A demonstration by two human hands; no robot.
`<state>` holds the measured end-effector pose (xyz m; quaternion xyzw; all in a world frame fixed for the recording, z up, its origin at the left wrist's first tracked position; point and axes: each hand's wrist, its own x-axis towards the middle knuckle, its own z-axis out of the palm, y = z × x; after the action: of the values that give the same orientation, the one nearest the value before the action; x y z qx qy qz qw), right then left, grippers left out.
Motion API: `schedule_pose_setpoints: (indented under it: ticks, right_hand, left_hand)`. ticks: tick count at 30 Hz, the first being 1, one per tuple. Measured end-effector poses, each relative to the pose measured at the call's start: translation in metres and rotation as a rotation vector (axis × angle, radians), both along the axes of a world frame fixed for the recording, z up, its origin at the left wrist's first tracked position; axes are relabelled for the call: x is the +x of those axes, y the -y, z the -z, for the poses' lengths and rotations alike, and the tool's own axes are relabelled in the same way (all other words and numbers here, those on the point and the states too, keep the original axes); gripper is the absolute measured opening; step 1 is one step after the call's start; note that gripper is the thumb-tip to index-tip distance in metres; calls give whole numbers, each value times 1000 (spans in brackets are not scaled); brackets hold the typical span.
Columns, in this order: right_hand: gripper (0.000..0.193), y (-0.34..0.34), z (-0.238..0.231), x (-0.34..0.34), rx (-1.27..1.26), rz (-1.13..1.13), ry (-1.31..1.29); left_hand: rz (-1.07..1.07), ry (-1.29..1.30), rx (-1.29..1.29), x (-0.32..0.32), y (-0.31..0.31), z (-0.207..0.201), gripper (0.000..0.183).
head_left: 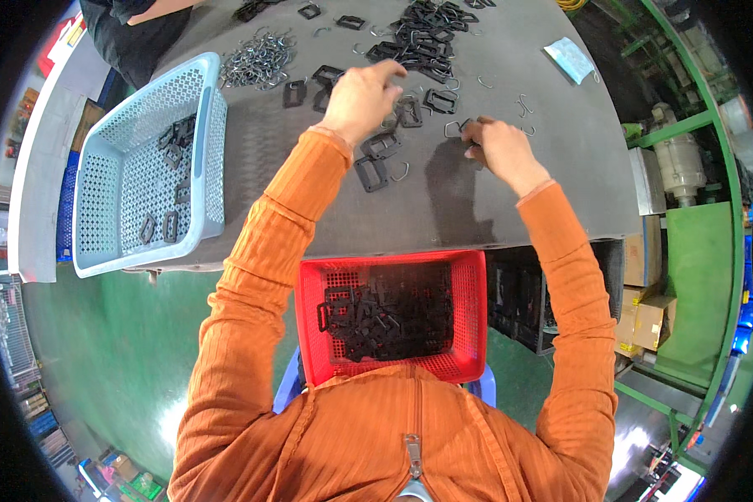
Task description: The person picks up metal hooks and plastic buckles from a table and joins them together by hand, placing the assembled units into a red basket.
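Observation:
My left hand (364,100) is over the table just short of the main pile of black rectangular buckle frames (422,42), fingers partly stretched and apart; nothing shows in it. To its right, my right hand (504,152) pinches a small bent wire hook (453,130) between thumb and fingertips. Whether a black frame is also in that grip I cannot make out. Loose black frames (371,174) lie between and below the hands, one with a wire hook (402,172) beside it. At the upper left sits a heap of silvery wire hooks (259,60).
A light blue basket (201,167) with a few black frames stands at the table's left. The red basket (475,318) before my body holds many black frames. A blue face mask (570,60) lies at the far right. Another person's dark sleeve (113,42) shows at upper left.

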<state>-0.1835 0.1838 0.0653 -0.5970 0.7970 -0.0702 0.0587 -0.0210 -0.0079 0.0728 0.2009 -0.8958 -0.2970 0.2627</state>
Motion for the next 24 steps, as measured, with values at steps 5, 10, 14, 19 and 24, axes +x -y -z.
schedule_pose_setpoints:
  ticks: [5,10,14,19,24]
  right_hand:
    - [12,-13,-10,-2,-213,167,281]
    - [10,-43,12,-34,-808,512,1846]
    - [12,-43,38,-36,-918,368,2490]
    - [20,-31,48,-50,-978,177,2482]
    - [34,21,53,-21,-561,393,405]
  left_hand:
    - [-37,73,169,-4,25,-18,24]
    - [-98,256,360,-14,50,0,27]
    - [91,182,-234,-18,36,34,25]
    - [-14,124,44,-26,24,19,23]
    - [-80,268,95,-33,25,4,27]
